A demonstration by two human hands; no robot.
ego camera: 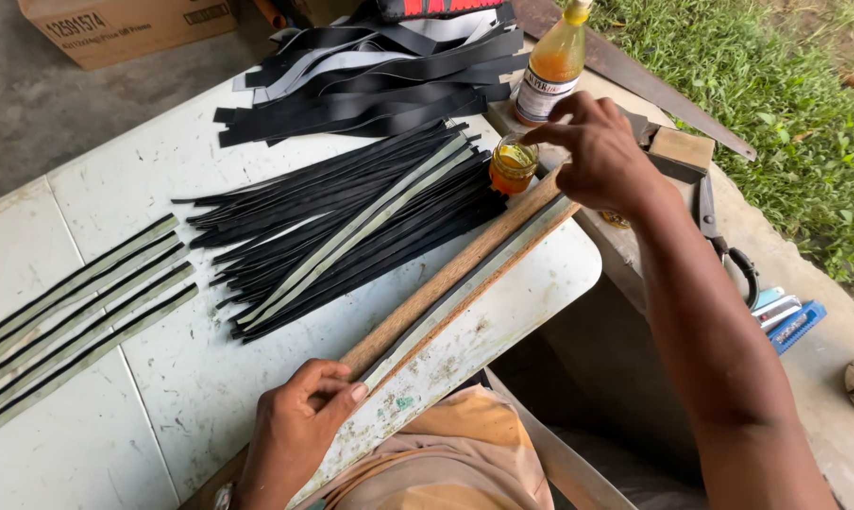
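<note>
The left hand lies at the near edge of the white tabletop, its fingers curled together and pressing down on the near end of a long wooden stick that runs diagonally toward the far right. One grey strip lies along the stick, touching it on its right side. The right hand hangs over the far end of the stick, fingers bunched with the tips drawn together just beside a small glass jar of amber liquid; whether they pinch anything cannot be told. One bottle of orange liquid stands just beyond the jar. Left of the stick lies one loose heap of thin black strips, too many to count, and farther off one pile of wider black bands. At the left edge lie about five grey-and-black strips side by side. One cardboard box sits at the far left, and one pair of shears lies to the right.
</note>
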